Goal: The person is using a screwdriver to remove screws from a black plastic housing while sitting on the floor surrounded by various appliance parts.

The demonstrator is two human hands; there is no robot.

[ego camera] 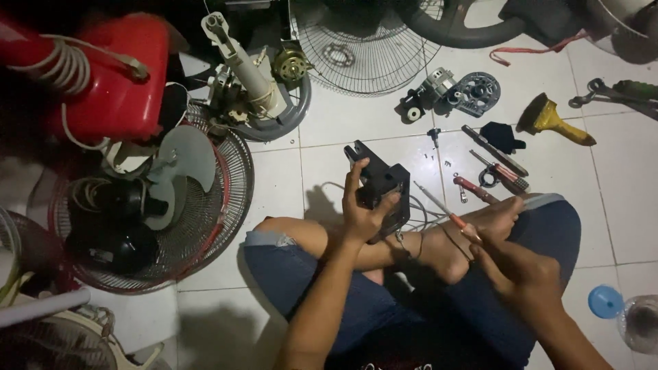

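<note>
You sit cross-legged on the white tile floor (343, 123). Your left hand (363, 212) wraps its fingers around a black motor housing (380, 185), thumb on its near face, and holds it up above your shin. Thin wires (418, 219) trail from the housing down toward your ankle. Your right hand (514, 267) pinches a screwdriver (445, 212) by its orange handle, fingers pressed together around it; the thin shaft slants up and left, with its tip just beside the housing's right edge. Whether the tip touches it, you cannot tell.

On the floor beyond your knees lie pliers (476, 190), more screwdrivers (495, 151), a grey gear part (476, 92) and a yellow brush (552, 120). A fan with a red-rimmed grille (171, 212) lies to your left, and a bare grille (363, 41) lies further off.
</note>
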